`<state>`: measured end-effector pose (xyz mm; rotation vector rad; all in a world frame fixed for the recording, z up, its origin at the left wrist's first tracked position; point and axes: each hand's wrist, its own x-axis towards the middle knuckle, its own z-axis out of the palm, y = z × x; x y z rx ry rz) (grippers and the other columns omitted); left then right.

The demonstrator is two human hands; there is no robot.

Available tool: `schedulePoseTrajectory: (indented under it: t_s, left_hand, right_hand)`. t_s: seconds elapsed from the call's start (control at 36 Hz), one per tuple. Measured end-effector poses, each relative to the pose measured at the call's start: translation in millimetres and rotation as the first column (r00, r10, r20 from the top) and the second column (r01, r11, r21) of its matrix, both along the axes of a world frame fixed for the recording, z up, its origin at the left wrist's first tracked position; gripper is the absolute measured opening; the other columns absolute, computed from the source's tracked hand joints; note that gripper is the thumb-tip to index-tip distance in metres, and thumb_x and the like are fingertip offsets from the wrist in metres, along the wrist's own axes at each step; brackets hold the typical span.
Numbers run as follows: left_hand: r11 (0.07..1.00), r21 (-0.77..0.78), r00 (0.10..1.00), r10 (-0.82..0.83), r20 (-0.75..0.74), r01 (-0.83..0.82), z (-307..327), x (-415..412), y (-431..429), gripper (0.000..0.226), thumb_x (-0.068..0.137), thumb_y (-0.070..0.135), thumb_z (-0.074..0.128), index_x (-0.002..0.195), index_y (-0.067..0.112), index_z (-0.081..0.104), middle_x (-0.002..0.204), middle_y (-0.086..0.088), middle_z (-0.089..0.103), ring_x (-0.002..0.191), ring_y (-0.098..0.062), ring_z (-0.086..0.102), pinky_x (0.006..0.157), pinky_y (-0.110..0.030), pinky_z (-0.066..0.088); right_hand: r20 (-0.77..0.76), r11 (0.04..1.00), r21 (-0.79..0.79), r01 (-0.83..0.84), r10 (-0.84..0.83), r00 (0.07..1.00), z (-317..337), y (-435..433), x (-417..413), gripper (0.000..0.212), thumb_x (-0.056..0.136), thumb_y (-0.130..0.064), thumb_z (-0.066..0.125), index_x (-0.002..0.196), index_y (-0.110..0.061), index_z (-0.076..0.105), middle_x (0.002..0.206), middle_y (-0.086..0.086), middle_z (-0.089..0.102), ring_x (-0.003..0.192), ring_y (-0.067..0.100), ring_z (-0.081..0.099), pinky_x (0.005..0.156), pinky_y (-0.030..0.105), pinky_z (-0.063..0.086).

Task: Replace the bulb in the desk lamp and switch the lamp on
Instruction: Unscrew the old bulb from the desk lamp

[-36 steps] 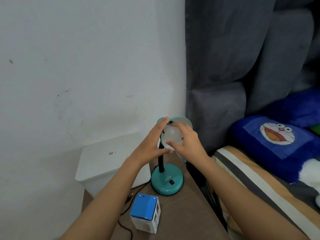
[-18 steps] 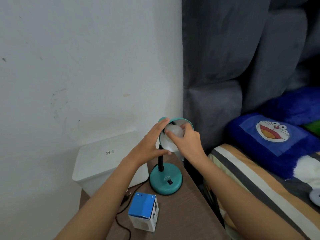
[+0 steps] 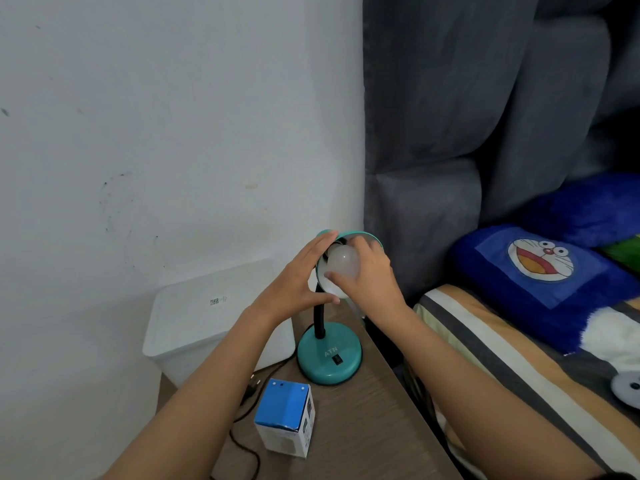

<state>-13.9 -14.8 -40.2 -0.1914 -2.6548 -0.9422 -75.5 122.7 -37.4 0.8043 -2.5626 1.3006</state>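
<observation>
1. Closest to me, a small cardboard box with a blue top and white sides (image 3: 284,416) stands upright on the brown wood-grain bedside table (image 3: 363,427), with a thin black power cord (image 3: 242,441) snaking past its left side
2. Just behind the box is the round teal lamp base (image 3: 329,356), "ATN" printed on it and a little black rocker switch on top. A black bendy neck (image 3: 320,318) rises from it
3. Up at the lamp head, both bare hands are busy. The left hand (image 3: 294,284) is cupped around the left side of the teal lamp shade (image 3: 363,235), fingers stretched fairly flat along it, thumb underneath
4. The right hand (image 3: 369,275) has its fingers curled around the frosted white round bulb (image 3: 343,261), gripping it from the right. The bulb sits in the mouth of the shade, dome pointing toward the person. Can't tell if it's actually seated in the socket, the fingers hide that
5. Left of the table, a white plastic lidded bin (image 3: 207,313) sits against the white scuffed wall (image 3: 156,116)
6. To the right, a bed with a striped sheet (image 3: 502,348), then a blue plush cartoon-cat pillow (image 3: 540,268), and a grey padded headboard (image 3: 485,98) at the back
</observation>
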Motion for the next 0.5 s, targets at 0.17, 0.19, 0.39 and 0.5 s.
schedulePoseTrajectory:
  t_s: [0.17,0.19,0.39,0.5]
  left_hand:
    - [1.000,0.023,1.000,0.006,-0.019,-0.006,-1,1,-2,0.102,0.067,0.019,0.082,0.144,0.036,0.018,0.154,0.013,0.022,0.141,-0.001,0.020,0.115,-0.039,0.031]
    - [1.000,0.024,1.000,0.007,-0.022,-0.006,-1,1,-2,0.101,0.068,0.019,0.082,0.144,0.036,0.018,0.153,0.013,0.023,0.141,-0.001,0.020,0.115,-0.039,0.031]
    - [1.000,0.008,0.999,0.003,-0.041,-0.003,-4,0,-3,0.102,0.067,0.018,0.083,0.142,0.038,0.017,0.154,0.010,0.023,0.142,-0.004,0.020,0.115,-0.039,0.030]
    - [1.000,0.001,0.999,-0.010,-0.040,0.010,-4,0,-6,0.103,0.066,0.020,0.084,0.143,0.036,0.017,0.154,0.009,0.023,0.142,-0.004,0.021,0.114,-0.041,0.031]
  right_hand:
    - [-0.078,0.994,0.004,-0.105,0.105,0.991,-8,-1,0,0.063,0.073,-0.012,0.073,0.130,-0.017,0.046,0.128,0.005,0.045,0.119,0.024,0.045,0.097,0.040,0.047]
    - [-0.086,0.993,-0.006,-0.118,0.117,0.989,-10,-2,1,0.062,0.075,-0.013,0.072,0.131,-0.017,0.045,0.129,0.005,0.045,0.120,0.024,0.044,0.099,0.041,0.046]
    - [0.356,0.981,-0.193,0.023,0.048,0.933,-4,-13,5,0.058,0.086,-0.046,0.055,0.126,-0.006,0.041,0.126,0.017,0.053,0.108,0.032,0.057,0.090,0.045,0.051]
    - [0.234,0.998,-0.028,-0.053,0.058,0.971,-2,-12,3,0.056,0.085,-0.031,0.062,0.132,-0.012,0.039,0.125,0.016,0.050,0.116,0.033,0.050,0.095,0.041,0.046]
